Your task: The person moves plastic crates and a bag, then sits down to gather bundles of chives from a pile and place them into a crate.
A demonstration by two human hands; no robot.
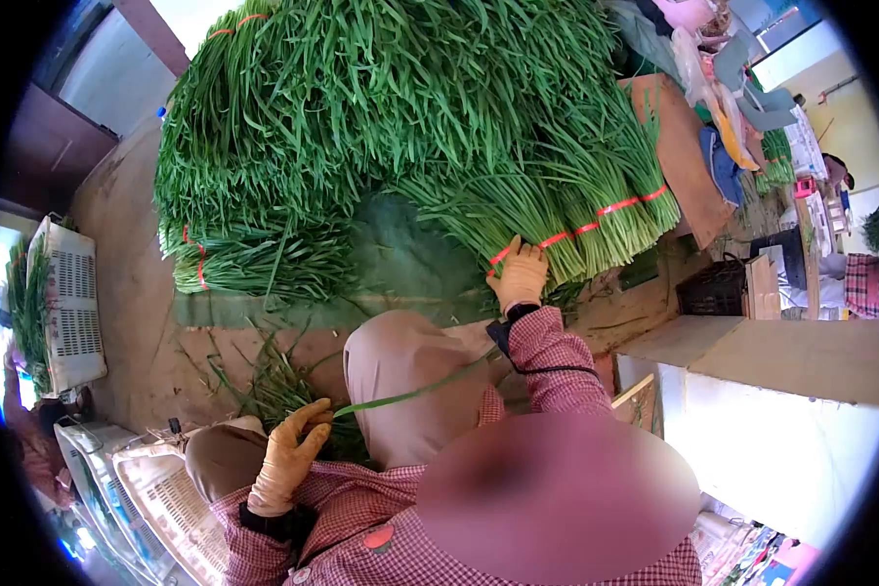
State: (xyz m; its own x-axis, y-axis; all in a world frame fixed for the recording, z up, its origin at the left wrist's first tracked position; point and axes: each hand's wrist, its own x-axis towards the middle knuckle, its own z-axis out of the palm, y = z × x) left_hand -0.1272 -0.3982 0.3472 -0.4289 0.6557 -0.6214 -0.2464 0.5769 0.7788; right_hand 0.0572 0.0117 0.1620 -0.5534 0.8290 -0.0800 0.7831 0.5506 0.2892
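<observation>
My left hand (288,457), in a pale rubber glove, is closed on one end of a long flat chive leaf (400,397), which stretches across my knee. Up on the work surface, my gloved right hand (522,279) has its fingers around the stem end of a banded bunch of garlic chives (506,249), close to its red band. More banded bunches (615,230) lie to the right of that hand. Loose chive leaves (281,383) are heaped beside my left hand. The palm side of my right hand is hidden.
A tall pile of chives (381,88) covers the back of the surface, over a green cloth (391,244). White crates (73,308) stand at left. A dark basket (710,288) and a white box (772,420) are at right. People show at both edges.
</observation>
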